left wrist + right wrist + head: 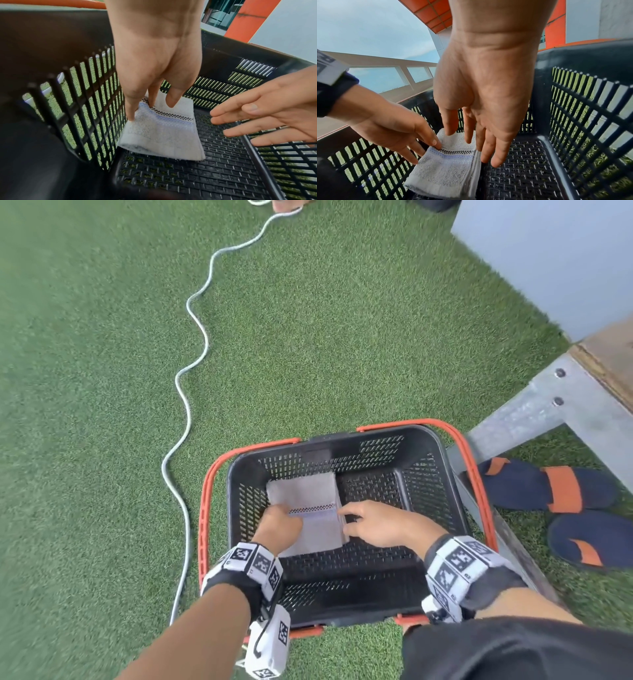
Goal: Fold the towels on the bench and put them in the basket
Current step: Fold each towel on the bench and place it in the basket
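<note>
A black plastic basket (339, 441) with orange handles stands on green turf. Inside it, on the left of the floor, lies a folded white towel (308, 501) with a blue stripe and a black checkered band. My left hand (281, 515) reaches down with straight fingers touching the towel's left edge and top. In the left wrist view the thumb and fingers of my left hand (150, 112) rest on the towel (164, 132) against the basket wall (72, 108). My right hand (346, 522) is open, its fingertips (494, 165) by the towel's (447, 173) right edge.
A white cable (191, 392) snakes across the turf left of the basket. A bench's metal leg (534, 412) and wooden top (613, 361) stand close to the basket's right side. Dark sandals with orange straps (565, 487) lie beneath it. A grey wall (548, 251) is behind.
</note>
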Demonstrator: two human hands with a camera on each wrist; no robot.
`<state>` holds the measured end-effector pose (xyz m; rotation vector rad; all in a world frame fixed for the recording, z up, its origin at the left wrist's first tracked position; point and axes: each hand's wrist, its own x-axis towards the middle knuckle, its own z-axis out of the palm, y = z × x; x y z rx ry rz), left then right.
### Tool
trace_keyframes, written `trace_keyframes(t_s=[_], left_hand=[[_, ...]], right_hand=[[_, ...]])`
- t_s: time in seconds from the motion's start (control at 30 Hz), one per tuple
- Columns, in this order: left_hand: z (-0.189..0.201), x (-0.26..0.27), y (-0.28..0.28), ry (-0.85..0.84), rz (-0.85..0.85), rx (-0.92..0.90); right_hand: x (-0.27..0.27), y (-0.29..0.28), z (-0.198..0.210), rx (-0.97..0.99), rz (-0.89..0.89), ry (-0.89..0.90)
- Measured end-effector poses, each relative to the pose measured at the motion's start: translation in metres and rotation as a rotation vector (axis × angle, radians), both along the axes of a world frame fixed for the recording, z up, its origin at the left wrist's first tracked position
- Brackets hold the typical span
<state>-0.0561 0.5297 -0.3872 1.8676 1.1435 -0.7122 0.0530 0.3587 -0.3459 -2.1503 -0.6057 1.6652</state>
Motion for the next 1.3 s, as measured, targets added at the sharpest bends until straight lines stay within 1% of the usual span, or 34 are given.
trace_keyframes(t_s=[0.1,0.2,0.3,0.37,0.5,0.63,0.73,0.87,0.97,1.03,1.1,1.17,1.23,1.3], left_hand=[[-0.001,0.002,0.002,0.025,-0.031,0.006],[0.007,0.005,-0.001,0.046,-0.07,0.064],[0.03,0.016,-0.007,-0.015,-0.109,0.111],[0.052,0.031,-0.011,-0.108,-0.14,0.104],[0.122,0.064,-0.026,-0.34,-0.242,0.076],[0.208,0.086,-0.054,-0.481,-0.416,0.016],[0.27,0.092,-0.081,-0.618,-0.545,0.075],[0.34,0.093,-0.131,-0.746,-0.73,0.093],[0.379,0.096,-0.177,-0.789,-0.892,0.135],[0.4,0.097,-0.211,-0.799,-1.009,0.167],[0.412,0.099,-0.245,-0.769,-1.117,0.184],[0.414,0.101,-0.277,-0.693,-1.193,0.204],[0.41,0.098,-0.307,-0.627,-1.268,0.263],[0.4,0.093,-0.332,-0.588,-1.286,0.312]], right_hand=[[0.003,-0.002,0.009,0.029,-0.047,-0.012],[0.008,-0.007,0.031,0.105,-0.118,-0.07],[0.017,-0.018,0.059,0.167,-0.211,-0.149],[0.024,-0.028,0.082,0.218,-0.264,-0.226],[0.034,-0.055,0.143,0.332,-0.371,-0.42],[0.021,-0.093,0.217,0.465,-0.565,-0.492],[-0.001,-0.127,0.265,0.529,-0.612,-0.591],[-0.03,-0.181,0.305,0.53,-0.655,-0.734],[-0.052,-0.222,0.324,0.486,-0.689,-0.83],[-0.066,-0.251,0.33,0.464,-0.744,-0.842],[-0.078,-0.28,0.331,0.454,-0.794,-0.853],[-0.087,-0.307,0.327,0.417,-0.829,-0.88],[-0.096,-0.333,0.32,0.379,-0.88,-0.881],[-0.102,-0.354,0.309,0.339,-0.931,-0.871]])
